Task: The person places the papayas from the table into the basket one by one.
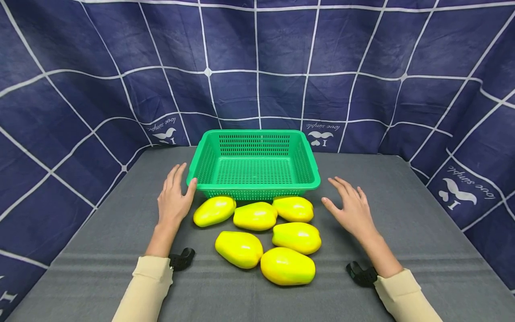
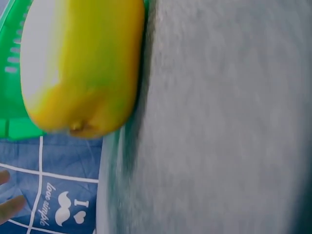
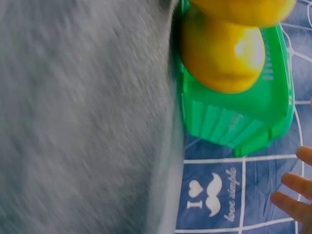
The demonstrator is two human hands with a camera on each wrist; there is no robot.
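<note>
Six yellow fruits [image 1: 287, 267], none in the basket [image 1: 257, 186]!
You're seemingly at the start: left hand [image 1: 174, 197] and right hand [image 1: 351, 208] spread, holding nothing, all six left on the table [image 1: 225, 295] between them.

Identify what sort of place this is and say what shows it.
Probably a staged filming space: a dark-blue, white-gridded cloth backdrop hangs around three sides of a flat, grey, cloth-covered table, and small, curved black wrist-worn devices suggest recording.
</note>
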